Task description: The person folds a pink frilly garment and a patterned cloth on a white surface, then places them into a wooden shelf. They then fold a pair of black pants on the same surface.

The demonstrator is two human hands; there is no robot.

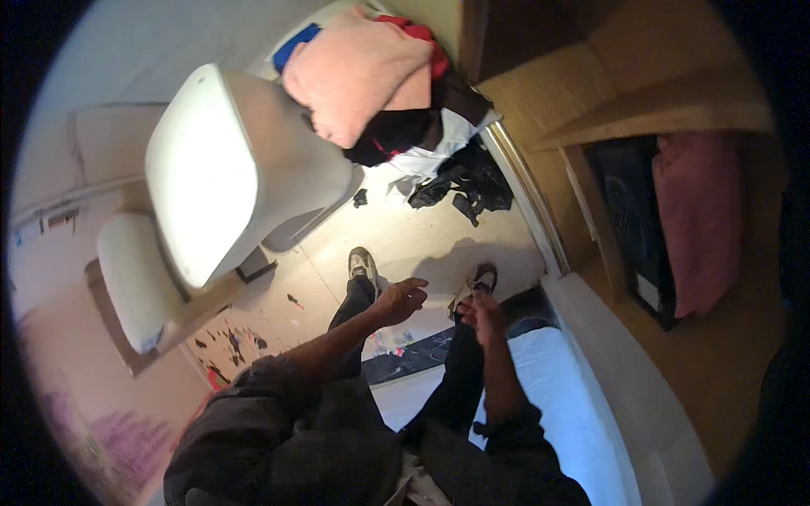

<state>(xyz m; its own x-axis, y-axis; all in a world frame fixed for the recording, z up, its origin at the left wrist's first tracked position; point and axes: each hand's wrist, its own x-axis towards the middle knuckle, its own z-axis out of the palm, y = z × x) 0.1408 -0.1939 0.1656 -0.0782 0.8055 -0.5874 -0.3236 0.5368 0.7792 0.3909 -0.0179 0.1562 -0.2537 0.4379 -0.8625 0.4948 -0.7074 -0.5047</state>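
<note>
So, head view: left hand (401, 302) was held half-curled right of the white chair (202, 181), right hand (483, 320) bunched farther right; anything gripped couldn't be made out. Sneakers (362, 265) were planted right of that chair too.

Two hands (402, 301) (481, 319), two shoes (362, 265) (485, 276)

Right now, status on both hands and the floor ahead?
Left hand: loosely curled, nothing visible in it. Right hand: curled near the right shoe, contents unclear. Crumpled black material on floor ahead.
</note>
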